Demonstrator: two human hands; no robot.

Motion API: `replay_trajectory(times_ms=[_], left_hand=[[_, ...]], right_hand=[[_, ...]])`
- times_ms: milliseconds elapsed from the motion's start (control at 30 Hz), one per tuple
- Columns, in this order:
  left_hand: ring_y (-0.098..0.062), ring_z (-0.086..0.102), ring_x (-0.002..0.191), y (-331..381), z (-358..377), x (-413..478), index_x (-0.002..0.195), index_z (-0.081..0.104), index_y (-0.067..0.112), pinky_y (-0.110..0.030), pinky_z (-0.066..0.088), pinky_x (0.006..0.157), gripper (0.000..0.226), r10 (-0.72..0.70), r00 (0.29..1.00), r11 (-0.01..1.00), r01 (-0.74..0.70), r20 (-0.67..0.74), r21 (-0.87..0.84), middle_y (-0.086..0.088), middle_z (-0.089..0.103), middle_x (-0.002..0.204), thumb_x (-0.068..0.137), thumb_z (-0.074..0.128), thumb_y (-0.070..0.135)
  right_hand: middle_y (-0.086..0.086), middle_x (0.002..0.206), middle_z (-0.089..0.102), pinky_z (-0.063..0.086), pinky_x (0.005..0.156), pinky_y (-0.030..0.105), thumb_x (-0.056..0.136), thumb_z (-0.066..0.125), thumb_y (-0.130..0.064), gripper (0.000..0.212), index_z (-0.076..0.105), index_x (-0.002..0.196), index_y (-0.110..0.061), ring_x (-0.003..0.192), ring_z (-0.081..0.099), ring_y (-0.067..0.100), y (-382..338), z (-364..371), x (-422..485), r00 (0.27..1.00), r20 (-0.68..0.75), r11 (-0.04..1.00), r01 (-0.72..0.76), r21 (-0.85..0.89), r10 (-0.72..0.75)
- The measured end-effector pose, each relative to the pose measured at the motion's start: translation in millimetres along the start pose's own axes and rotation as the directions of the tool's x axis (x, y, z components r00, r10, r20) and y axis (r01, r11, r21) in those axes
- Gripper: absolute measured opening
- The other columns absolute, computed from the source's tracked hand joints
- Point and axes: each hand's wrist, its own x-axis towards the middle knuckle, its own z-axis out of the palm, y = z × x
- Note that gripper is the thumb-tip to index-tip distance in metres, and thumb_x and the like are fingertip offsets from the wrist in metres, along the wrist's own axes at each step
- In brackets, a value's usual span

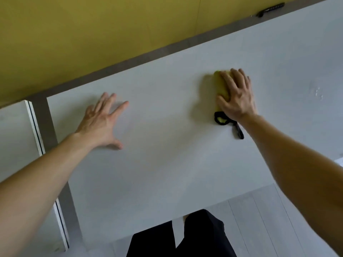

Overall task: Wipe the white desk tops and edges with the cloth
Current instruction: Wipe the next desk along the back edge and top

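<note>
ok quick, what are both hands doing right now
Left hand: open, fingers spread, resting flat on the white desk, holding nothing.
Right hand: open, fingers laid flat, pressing the yellow cloth onto the desk.

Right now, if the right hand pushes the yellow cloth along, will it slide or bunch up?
Probably slides: the yellow cloth lies flat under the right hand on the smooth white desk top. It looks soft, so it would likely flop if lifted. Its black loop trails loose and may drag behind.
</note>
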Motion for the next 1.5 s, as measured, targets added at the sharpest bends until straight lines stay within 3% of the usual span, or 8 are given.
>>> replay_trajectory(times_ms=[200,400,567,733,1000,1200,1333,1500], left_hand=[[-0.038,-0.007,0.167,-17.0,10.3,14.5,0.170,-0.011,0.042,-0.057,0.019,0.134,0.178,-0.088,0.993,0.992,0.094,0.075,-0.081,-0.013,-0.016,0.179,0.034,0.095,0.084],[-0.038,-0.003,0.168,-15.8,9.1,13.6,0.172,-0.006,0.039,-0.050,0.016,0.135,0.175,-0.089,0.996,0.991,0.091,0.026,-0.099,-0.016,-0.010,0.180,0.037,0.096,0.081],[-0.032,-0.013,0.168,-16.3,7.6,12.0,0.170,-0.017,0.041,-0.046,0.010,0.135,0.177,-0.096,0.994,0.991,0.102,0.060,-0.093,-0.010,-0.021,0.179,0.039,0.095,0.083],[-0.030,-0.011,0.168,-19.5,8.6,13.8,0.170,-0.013,0.043,-0.048,0.015,0.135,0.176,-0.091,0.995,0.988,0.095,0.038,-0.122,-0.007,-0.019,0.180,0.037,0.096,0.081],[-0.027,-0.008,0.168,-22.0,12.8,7.8,0.170,-0.008,0.047,-0.049,0.016,0.135,0.150,-0.089,0.996,0.984,0.083,-0.028,-0.157,-0.004,-0.016,0.181,0.063,0.098,0.048],[-0.029,-0.015,0.168,-25.5,13.1,7.9,0.171,-0.015,0.038,-0.050,0.015,0.135,0.174,-0.057,0.998,0.990,0.061,0.031,-0.130,-0.007,-0.023,0.179,0.042,0.091,0.087],[-0.031,-0.014,0.168,-26.0,12.6,8.0,0.171,-0.016,0.036,-0.051,0.017,0.135,0.176,-0.048,0.999,0.991,0.050,0.023,-0.124,-0.008,-0.023,0.179,0.041,0.091,0.088],[-0.027,-0.009,0.169,-20.6,14.5,9.2,0.172,-0.006,0.011,-0.045,0.010,0.137,0.185,-0.113,0.993,0.985,0.114,0.016,-0.132,-0.008,-0.015,0.181,0.034,0.096,0.082]], right_hand=[[0.022,0.168,0.040,0.018,0.128,0.067,0.091,0.070,-0.048,0.080,0.050,0.161,-0.017,0.160,0.025,0.050,-165.3,70.1,-100.4,0.971,-0.018,0.965,0.241,0.107,-0.240],[0.011,0.174,0.036,0.015,0.133,0.056,0.085,0.071,-0.042,0.086,0.044,0.165,-0.026,0.164,0.024,0.039,-204.7,88.7,-110.8,0.656,0.230,0.694,0.699,0.174,-0.719],[0.018,0.166,0.045,0.026,0.126,0.070,0.084,0.060,-0.036,0.080,0.050,0.162,-0.025,0.159,0.032,0.046,-82.7,42.3,-0.8,0.964,0.008,0.963,0.267,0.044,-0.267],[0.013,0.168,0.037,0.014,0.130,0.065,0.098,0.051,-0.059,0.073,0.040,0.166,-0.033,0.160,0.024,0.043,-88.1,30.6,23.8,0.983,-0.142,0.993,-0.118,-0.025,0.114],[0.008,0.164,0.048,0.015,0.129,0.067,0.107,0.054,-0.041,0.053,0.053,0.159,-0.029,0.159,0.032,0.038,-260.4,101.2,-91.2,0.794,0.095,0.799,0.594,0.096,-0.601],[0.010,0.167,0.043,0.014,0.127,0.074,0.097,0.053,-0.041,0.068,0.046,0.163,-0.034,0.164,0.020,0.042,-117.5,50.7,17.6,0.994,-0.090,0.999,0.053,-0.005,-0.054],[0.014,0.168,0.036,0.011,0.133,0.060,0.103,0.041,-0.051,0.065,0.039,0.166,-0.032,0.158,0.026,0.044,-150.2,51.9,38.3,0.915,-0.246,0.944,-0.331,-0.002,0.320],[0.013,0.172,0.036,0.005,0.133,0.063,0.107,0.049,-0.045,0.063,0.040,0.167,-0.031,0.162,0.020,0.046,-295.4,112.4,-25.0,0.950,0.052,0.951,0.305,0.048,-0.307]])
